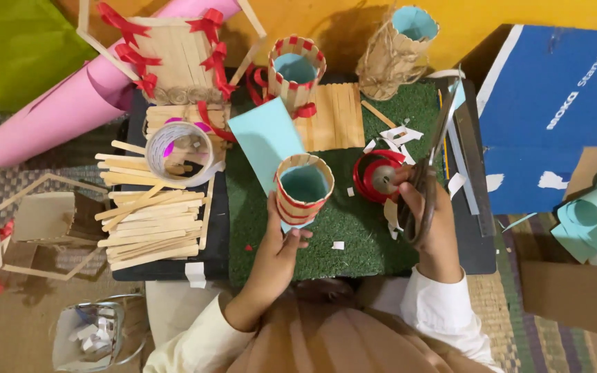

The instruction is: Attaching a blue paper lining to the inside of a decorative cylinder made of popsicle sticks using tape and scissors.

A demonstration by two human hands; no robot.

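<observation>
The left hand point(279, 243) holds a small round cup made of flat wooden sticks point(303, 188). The fingers wrap around the bottom part of the cup, and the cup stands just above the hand, with its open top facing up. It is light blue inside and has a red ribbon band around it. A light blue sheet of paper point(264, 138) lies just behind the cup.

The right hand point(431, 224) is closed around the handles of a big pair of scissors point(431, 162). The blades point up and away from the person and are shut or almost shut. The scissors are to the right of the cup and do not touch it. Between the cup and the scissors sits a roll of red ribbon point(374, 176), right next to the right hand.

Everything rests on a green grassy mat point(354, 238). Little white paper scraps point(399, 135) lie on it. To the left is a pile of loose wooden sticks point(150, 224) and a roll of tape point(177, 148). Farther back stand another stick cup with red ribbon point(296, 69), a cup wrapped in brown string point(395, 52) and a stick box with red bows point(171, 55). A pink paper roll point(70, 110) lies at the far left.
</observation>
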